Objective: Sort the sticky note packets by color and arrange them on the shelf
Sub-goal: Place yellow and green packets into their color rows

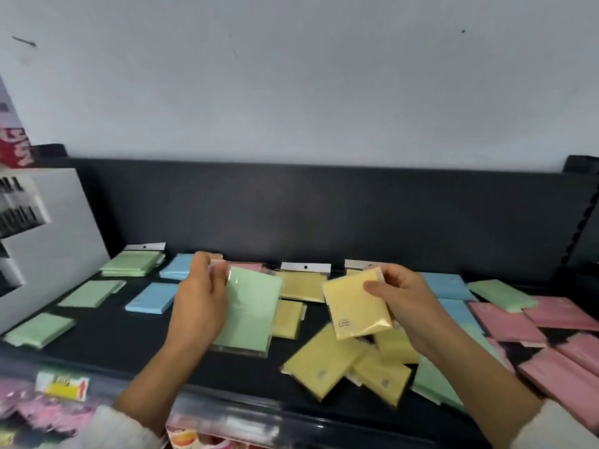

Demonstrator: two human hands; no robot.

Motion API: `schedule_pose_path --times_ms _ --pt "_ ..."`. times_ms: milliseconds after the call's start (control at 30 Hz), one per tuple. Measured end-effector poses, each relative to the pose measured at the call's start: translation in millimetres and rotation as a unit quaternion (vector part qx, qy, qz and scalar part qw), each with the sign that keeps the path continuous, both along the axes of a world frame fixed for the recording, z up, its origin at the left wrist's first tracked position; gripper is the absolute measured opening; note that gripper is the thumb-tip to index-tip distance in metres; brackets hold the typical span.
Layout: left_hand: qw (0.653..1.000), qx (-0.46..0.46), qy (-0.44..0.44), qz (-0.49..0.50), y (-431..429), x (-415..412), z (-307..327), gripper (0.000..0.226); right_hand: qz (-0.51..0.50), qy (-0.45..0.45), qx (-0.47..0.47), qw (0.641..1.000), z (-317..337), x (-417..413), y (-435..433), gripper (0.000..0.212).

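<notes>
My left hand [197,296] pinches the top of a green sticky note packet [251,312] and holds it above the dark shelf [136,351]. A yellow packet [355,311] is lifted over a loose heap of yellow packets [327,361], gripped by my right hand [400,298]. More green packets [129,264] lie in a column at the left, with blue packets [150,298] beside them. Behind my hands, yellow packets [303,285] lie flat. Pink packets [505,322] pile up at the right, mixed with a green one [500,294] and blue ones [449,285].
A white display box [58,228] stands at the shelf's left end. The dark back panel [324,215] rises behind the packets. A price label [61,385] sticks to the shelf's front edge, and pink goods [32,413] show on the shelf below.
</notes>
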State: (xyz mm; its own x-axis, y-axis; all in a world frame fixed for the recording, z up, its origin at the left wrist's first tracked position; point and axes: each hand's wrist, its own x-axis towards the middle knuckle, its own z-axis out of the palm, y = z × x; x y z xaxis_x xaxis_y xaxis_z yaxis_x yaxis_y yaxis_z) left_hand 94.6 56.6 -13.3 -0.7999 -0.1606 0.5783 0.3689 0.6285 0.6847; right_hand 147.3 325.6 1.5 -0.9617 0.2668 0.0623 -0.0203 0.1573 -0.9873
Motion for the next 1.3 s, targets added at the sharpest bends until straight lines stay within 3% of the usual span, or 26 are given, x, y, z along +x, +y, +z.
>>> schedule_pose_path --times_ms 267,467,600,733,800,867,933,967,1067,1133,1233,1300 --pt "0.999 0.016 -0.019 -0.030 -85.0 -43.4 -2.2 0.015 -0.074 -0.064 -0.065 0.993 -16.2 -48.7 -82.7 0.028" --pt "0.995 -0.014 -0.041 -0.089 -120.7 -76.5 -6.3 0.019 -0.136 -0.100 -0.032 0.985 -35.7 -73.4 -121.8 0.025" --pt "0.989 -0.004 -0.043 -0.142 -135.3 -94.4 -6.7 0.021 -0.194 -0.117 0.148 0.963 -46.8 -80.9 -134.6 0.036" --pt "0.980 0.001 -0.078 -0.186 -140.8 -106.5 -8.4 0.021 -0.217 -0.168 0.402 0.874 -50.3 -78.5 -140.1 0.050" --pt "0.972 0.003 -0.099 -0.214 -140.8 -107.7 -10.9 0.020 -0.228 -0.141 0.447 0.854 -47.8 -76.3 -149.3 0.050" --pt "0.962 -0.010 -0.118 -0.247 -139.0 -105.9 -15.0 0.020 -0.186 -0.068 0.384 0.902 -39.3 -75.5 -167.3 0.045" --pt "0.951 -0.037 -0.131 -0.277 -136.4 -102.2 -20.7 0.018 -0.058 -0.039 0.249 0.966 -27.0 -74.8 -195.8 0.040" --pt "0.946 -0.050 -0.133 -0.290 -134.4 -99.7 -23.0 0.018 0.012 -0.039 0.190 0.981 -22.0 -73.8 -210.5 0.038" --pt "0.947 -0.085 -0.120 -0.286 -137.2 -95.1 -26.1 0.016 0.115 -0.026 0.198 0.973 -19.4 -78.4 -244.2 0.019" --pt "0.954 -0.091 -0.109 -0.263 -147.2 -96.6 -25.3 0.015 0.104 -0.010 0.207 0.973 -21.8 -85.7 -257.3 0.018" --pt "0.967 -0.058 -0.115 -0.220 -174.7 -106.2 -21.1 0.013 0.053 0.001 0.142 0.988 -27.3 -98.8 -272.0 0.019" --pt "0.977 -0.039 -0.098 -0.184 -195.4 -113.4 -21.3 0.022 0.021 -0.002 0.090 0.996 -32.2 -109.2 -280.0 0.015"
